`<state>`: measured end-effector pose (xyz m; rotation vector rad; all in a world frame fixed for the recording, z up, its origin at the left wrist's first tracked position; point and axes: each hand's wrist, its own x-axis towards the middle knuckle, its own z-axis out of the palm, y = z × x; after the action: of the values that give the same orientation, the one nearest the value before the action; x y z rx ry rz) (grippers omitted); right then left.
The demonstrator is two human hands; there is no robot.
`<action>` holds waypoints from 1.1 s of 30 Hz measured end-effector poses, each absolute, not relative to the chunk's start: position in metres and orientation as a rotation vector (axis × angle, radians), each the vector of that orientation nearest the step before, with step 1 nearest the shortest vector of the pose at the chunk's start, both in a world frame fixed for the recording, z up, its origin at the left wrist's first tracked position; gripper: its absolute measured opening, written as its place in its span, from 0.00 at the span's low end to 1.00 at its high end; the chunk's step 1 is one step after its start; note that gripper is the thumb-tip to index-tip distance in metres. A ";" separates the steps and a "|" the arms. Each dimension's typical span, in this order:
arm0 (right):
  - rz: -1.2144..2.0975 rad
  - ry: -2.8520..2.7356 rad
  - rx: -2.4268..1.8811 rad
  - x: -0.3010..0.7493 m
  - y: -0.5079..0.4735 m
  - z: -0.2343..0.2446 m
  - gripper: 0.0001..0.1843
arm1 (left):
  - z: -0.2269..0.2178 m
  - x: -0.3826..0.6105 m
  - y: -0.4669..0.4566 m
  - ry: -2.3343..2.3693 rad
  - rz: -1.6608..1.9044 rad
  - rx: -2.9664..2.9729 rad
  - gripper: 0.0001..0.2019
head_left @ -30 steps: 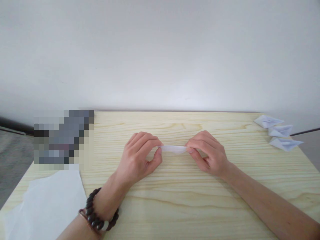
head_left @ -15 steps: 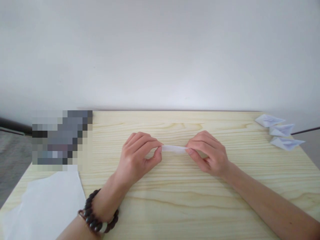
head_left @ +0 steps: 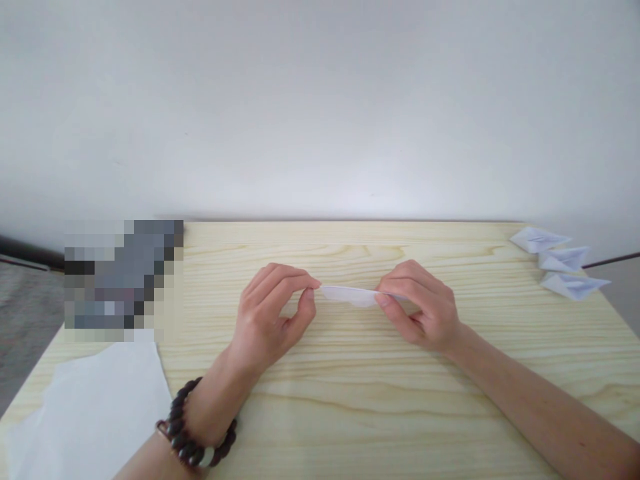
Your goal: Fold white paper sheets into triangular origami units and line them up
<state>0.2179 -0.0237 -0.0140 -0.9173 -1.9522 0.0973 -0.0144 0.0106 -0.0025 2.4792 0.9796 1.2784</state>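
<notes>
A narrow piece of folded white paper [head_left: 349, 296] stretches between my two hands, seen nearly edge-on above the middle of the table. Its left tip is pinched between the thumb and fingers of my left hand [head_left: 276, 313], which wears a dark beaded bracelet on the wrist. Toward its right end, my right hand [head_left: 417, 303] grips it between thumb and forefinger, and a bit of the paper shows past that pinch, behind the thumb. The fingers partly cover both ends.
Three folded paper boats [head_left: 575, 285] sit close together at the right edge of the wooden table [head_left: 350, 413]. Loose white sheets [head_left: 107, 407] lie at the front left. Behind them is a dark, pixelated flat object [head_left: 135, 267]. A pale wall [head_left: 320, 113] rises behind the table.
My left hand has shifted slightly left, out to the paper's tip. More of the folded paper shows between the hands, and its right end now shows past my right fingers.
</notes>
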 end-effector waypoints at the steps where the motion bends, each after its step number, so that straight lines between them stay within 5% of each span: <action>1: 0.095 -1.966 -0.905 0.218 -0.024 -0.014 0.05 | -0.002 -0.014 0.010 0.983 1.262 2.478 0.10; 11: 0.081 -2.032 -0.879 0.218 -0.025 -0.016 0.06 | -0.005 -0.012 0.009 1.033 1.203 2.510 0.15; 33: 0.059 -2.069 -0.851 0.219 -0.024 -0.017 0.07 | -0.003 -0.006 0.009 0.880 1.204 2.512 0.07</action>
<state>0.2190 -0.0242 -0.0169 -0.8506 -2.0691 0.0594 -0.0058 0.0094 -0.0031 2.5123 0.8803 1.2041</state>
